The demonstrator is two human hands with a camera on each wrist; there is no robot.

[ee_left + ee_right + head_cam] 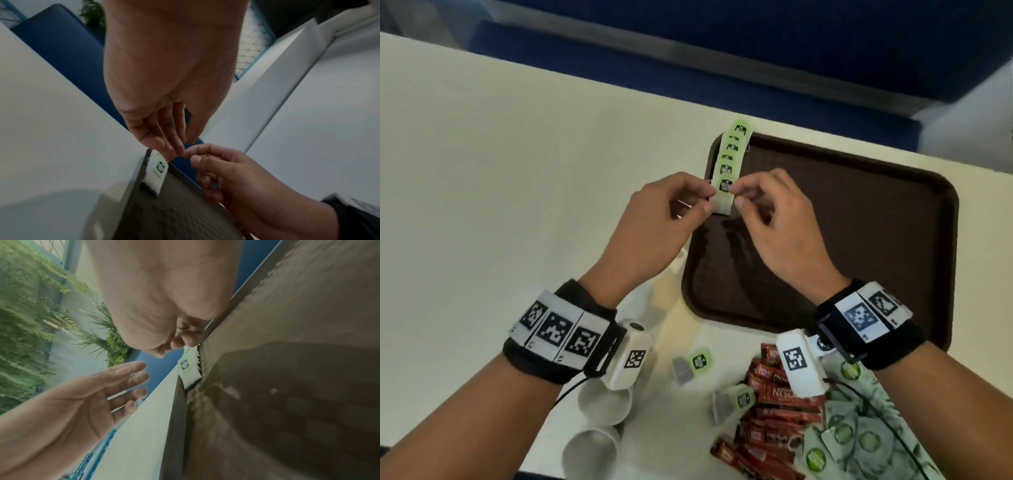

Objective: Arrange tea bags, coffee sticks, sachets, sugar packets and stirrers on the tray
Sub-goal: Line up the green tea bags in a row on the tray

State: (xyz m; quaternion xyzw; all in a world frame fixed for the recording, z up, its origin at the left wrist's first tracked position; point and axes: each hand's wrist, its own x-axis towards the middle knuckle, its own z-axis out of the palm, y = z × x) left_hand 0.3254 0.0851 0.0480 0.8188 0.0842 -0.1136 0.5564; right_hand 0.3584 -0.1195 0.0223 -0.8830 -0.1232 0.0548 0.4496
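Tea bag [723, 197]: white sachet with green tag and dark logo, nearest of an overlapping row of tea bags [732, 150] along the brown tray [859, 219]'s left rim. Left hand [654, 222]: raised at the tray's left rim, thumb and forefinger pinching the bag's left edge. Right hand [777, 222]: above the tray, fingers curled, fingertips pinching the bag's right edge.

Soft daylight; wrist views dim, blurred, warped.
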